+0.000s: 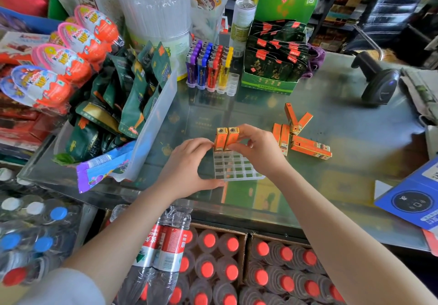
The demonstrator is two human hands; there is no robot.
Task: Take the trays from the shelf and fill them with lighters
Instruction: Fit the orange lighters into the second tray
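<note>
A clear plastic grid tray [237, 168] lies on the glass counter [331, 174]. Two orange lighters [225, 138] stand upright side by side at the tray's far edge. My left hand [189, 167] pinches the left lighter with its fingertips, thumb resting near the tray's near corner. My right hand [258, 148] pinches the right lighter. Several loose orange lighters [301, 136] lie in a pile to the right. At the back stands a second tray [231, 84], holding several coloured lighters [208, 67], with its right column of slots bare.
A clear bin of green snack packs [123, 105] sits left of the tray. A green display box [272, 67] stands behind, a barcode scanner [376, 79] at the right, a blue payment card stand [412, 198] at the near right. Bottled drinks [213, 264] fill crates below the counter.
</note>
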